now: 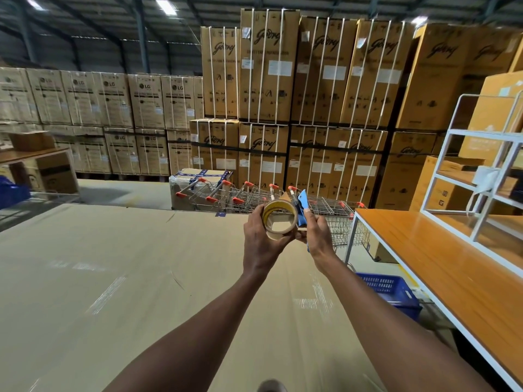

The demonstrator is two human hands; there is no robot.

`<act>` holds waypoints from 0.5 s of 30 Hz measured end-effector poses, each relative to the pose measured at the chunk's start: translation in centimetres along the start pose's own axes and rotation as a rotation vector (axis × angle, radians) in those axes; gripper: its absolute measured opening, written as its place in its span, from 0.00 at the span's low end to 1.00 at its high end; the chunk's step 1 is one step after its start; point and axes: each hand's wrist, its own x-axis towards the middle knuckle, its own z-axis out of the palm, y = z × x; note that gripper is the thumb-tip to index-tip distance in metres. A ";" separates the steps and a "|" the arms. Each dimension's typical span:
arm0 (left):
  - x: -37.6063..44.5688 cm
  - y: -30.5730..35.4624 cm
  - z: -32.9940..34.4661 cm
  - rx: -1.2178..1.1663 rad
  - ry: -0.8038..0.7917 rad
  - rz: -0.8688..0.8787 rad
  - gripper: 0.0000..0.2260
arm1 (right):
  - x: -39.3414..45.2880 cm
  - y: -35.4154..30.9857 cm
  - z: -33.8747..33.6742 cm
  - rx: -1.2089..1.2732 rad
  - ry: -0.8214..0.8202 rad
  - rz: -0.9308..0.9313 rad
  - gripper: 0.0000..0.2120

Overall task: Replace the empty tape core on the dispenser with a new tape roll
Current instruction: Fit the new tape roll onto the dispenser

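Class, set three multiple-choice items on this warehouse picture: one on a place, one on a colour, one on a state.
1. Where is the blue plastic crate?
A. on the orange-topped table
B. on the floor beside that table
C. on the stacked cartons

2. What colour is the tape dispenser?
A. blue
B. red
C. green

3. How is the brown tape roll held?
A. lying on the cardboard sheet
B. gripped in the left hand, beside the dispenser in the right hand
C. hanging from the white rack

Answers: 1 B, it sits low by the orange-topped table; 2 A, its body shows blue; 3 B, fingers wrap the roll.
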 end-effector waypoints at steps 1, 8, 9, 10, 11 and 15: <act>-0.1 0.0 0.1 -0.006 0.005 -0.003 0.46 | 0.0 0.0 0.0 0.000 0.002 -0.001 0.19; -0.5 -0.2 0.7 -0.021 0.005 -0.022 0.46 | 0.1 0.6 0.0 -0.010 0.019 0.002 0.19; -0.5 -0.2 0.7 -0.024 0.004 -0.025 0.46 | 0.1 0.6 -0.1 -0.006 0.020 0.001 0.19; -0.5 -0.2 0.8 -0.032 0.005 -0.026 0.46 | 0.0 0.6 -0.1 0.001 0.023 0.005 0.20; -0.5 -0.3 0.9 -0.046 0.007 -0.026 0.45 | 0.0 0.6 -0.1 0.015 0.024 0.013 0.19; -0.5 0.1 1.3 -0.106 0.004 -0.037 0.43 | -0.2 0.6 -0.3 0.052 0.020 0.023 0.18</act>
